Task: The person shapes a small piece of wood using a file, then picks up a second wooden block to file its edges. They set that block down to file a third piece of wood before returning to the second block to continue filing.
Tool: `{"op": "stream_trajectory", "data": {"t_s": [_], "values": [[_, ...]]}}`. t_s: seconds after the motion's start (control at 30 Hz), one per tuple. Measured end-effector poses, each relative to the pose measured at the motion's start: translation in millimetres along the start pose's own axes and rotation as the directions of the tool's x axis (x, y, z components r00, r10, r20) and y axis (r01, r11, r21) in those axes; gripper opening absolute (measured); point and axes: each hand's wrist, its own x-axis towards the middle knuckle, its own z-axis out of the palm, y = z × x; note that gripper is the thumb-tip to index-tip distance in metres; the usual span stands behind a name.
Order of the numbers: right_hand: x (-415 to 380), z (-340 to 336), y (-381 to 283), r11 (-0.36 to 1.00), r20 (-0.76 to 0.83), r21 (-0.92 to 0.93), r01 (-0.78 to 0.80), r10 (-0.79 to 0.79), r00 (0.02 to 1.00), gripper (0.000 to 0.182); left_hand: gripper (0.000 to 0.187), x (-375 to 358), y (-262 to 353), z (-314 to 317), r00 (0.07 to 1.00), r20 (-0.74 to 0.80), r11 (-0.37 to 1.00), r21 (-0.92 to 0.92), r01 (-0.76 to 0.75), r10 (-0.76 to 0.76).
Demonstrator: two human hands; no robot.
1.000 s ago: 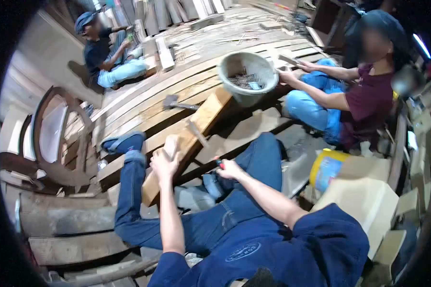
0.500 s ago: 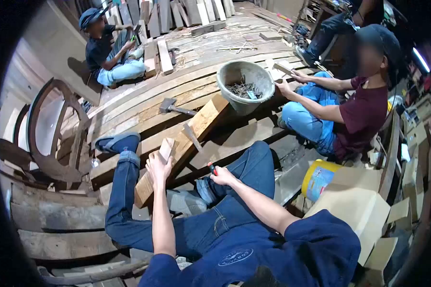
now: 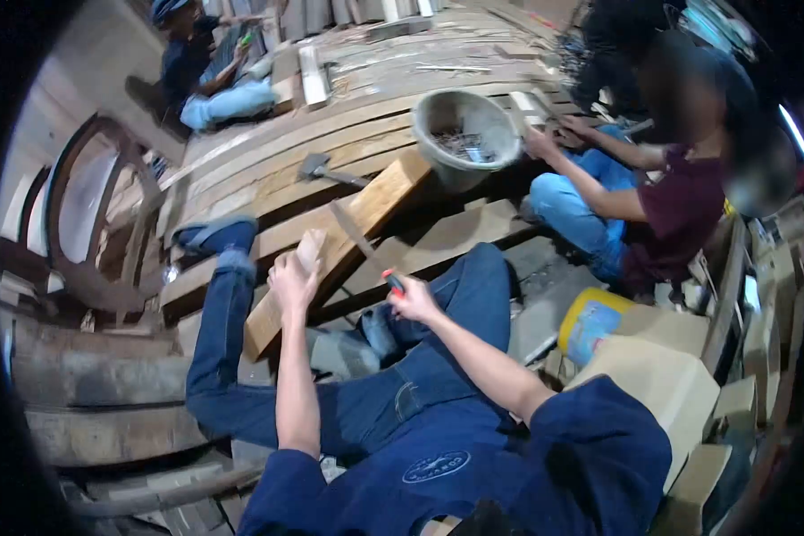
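Note:
My left hand is closed around a small pale wood block, held against a long squared timber that lies slanting in front of me. In my right hand is a long, flat-bladed tool with a red-and-black handle. Its blade points up and left, overlapping the timber in this view, with the tip a little right of the block. A hammer with a dark head rests on the planks behind the timber.
A grey bucket with scrap inside stands beyond the timber. At right a seated person works on a wood piece; another person sits back left. A yellow tub lies to my right, a curved wooden frame at left.
The view has tilted and shifted slightly. My right hand has moved up, carrying the bladed tool farther up and left over the timber; my left hand still grips the block.

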Motion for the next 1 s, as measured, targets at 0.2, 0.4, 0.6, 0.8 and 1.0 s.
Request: {"op": "stream_trajectory", "data": {"t_s": [0.2,0.4,0.6,0.8,1.0], "values": [[17,7,26,0.951,-0.013,-0.203,0.235,-0.242,0.97,0.037,0.056,0,-1,6,1.0,-0.02,1.0,-0.02,-0.022,0.022],[6,4,2,0.991,0.038,0.045,0.126,-0.128,0.991,0.014,0.059,-1,-4,16,0.999,-0.044,0.999,-0.001,-0.033,0.033],[-4,13,-9,0.927,0.109,0.366,0.085,-0.133,0.985,0.026,0.088,5,6,6,0.98,0.163,0.989,0.113,0.095,-0.113],[-13,18,-24,0.851,-0.056,-0.261,0.455,-0.484,0.873,0.032,0.118,10,10,-3,0.945,0.305,0.982,0.178,0.068,-0.12],[-21,21,-24,0.77,0.013,-0.405,0.493,-0.534,0.845,0.053,0.105,8,11,-6,0.947,0.299,0.988,0.135,0.077,-0.115]]}}
